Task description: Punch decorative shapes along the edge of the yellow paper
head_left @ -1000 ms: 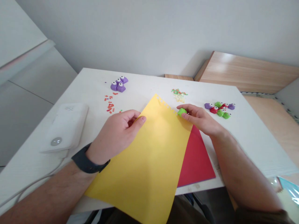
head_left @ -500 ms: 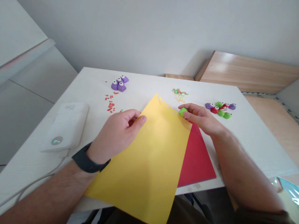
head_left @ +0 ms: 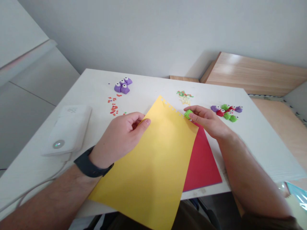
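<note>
A yellow paper sheet (head_left: 151,159) lies tilted across the white table (head_left: 148,88), hanging over the near edge. My left hand (head_left: 120,137) pinches its left edge between thumb and fingers. My right hand (head_left: 207,121) grips a small green punch (head_left: 188,114) set on the sheet's far edge, where a row of small notches is cut out. A red sheet (head_left: 201,163) lies under the yellow one on the right.
Purple punches (head_left: 122,85) sit at the far left, with red paper bits (head_left: 113,107) nearby. Mixed paper bits (head_left: 184,96) lie at the far middle. A cluster of red, green and purple punches (head_left: 227,112) sits right. A white device (head_left: 68,129) with cable lies left.
The yellow sheet has shifted slightly to the right, and the green punch with my right hand has moved a little to the right along the notched edge.
</note>
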A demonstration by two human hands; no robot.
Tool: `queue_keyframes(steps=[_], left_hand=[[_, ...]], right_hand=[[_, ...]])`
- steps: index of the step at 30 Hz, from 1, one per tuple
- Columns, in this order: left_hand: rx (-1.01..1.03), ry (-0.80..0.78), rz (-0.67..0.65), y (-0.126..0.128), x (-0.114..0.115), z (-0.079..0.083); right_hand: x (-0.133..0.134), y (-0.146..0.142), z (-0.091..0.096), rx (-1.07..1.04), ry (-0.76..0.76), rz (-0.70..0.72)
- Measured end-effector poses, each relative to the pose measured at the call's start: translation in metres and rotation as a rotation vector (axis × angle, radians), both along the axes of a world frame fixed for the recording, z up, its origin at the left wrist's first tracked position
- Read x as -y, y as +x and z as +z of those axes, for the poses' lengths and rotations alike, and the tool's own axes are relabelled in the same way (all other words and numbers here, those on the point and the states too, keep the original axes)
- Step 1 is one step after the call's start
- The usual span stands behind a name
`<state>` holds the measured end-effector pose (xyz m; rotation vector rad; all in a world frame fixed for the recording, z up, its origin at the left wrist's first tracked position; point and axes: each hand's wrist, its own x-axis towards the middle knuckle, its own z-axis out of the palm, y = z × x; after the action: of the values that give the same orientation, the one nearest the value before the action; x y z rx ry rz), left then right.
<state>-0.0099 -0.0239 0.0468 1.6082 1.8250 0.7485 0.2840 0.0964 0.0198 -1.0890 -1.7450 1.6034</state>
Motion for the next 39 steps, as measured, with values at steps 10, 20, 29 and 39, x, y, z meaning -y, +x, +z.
queue_keyframes(steps=[10, 20, 29, 39], left_hand=[[-0.007, 0.011, 0.001, -0.0001, 0.0005, -0.0004], [0.006, 0.000, 0.004, 0.0001, 0.0005, 0.0003], [0.006, 0.014, -0.003, 0.0000, 0.0006, 0.0002], [0.008, 0.014, -0.001, -0.0003, 0.0005, -0.0012]], right_hand=[[0.0016, -0.0015, 0.0025, 0.009, 0.004, -0.005], [0.0010, 0.0005, 0.0012, -0.009, 0.009, 0.031], [0.0021, 0.0001, 0.0032, -0.023, 0.007, 0.029], [0.0020, -0.0015, 0.0023, -0.024, 0.010, 0.025]])
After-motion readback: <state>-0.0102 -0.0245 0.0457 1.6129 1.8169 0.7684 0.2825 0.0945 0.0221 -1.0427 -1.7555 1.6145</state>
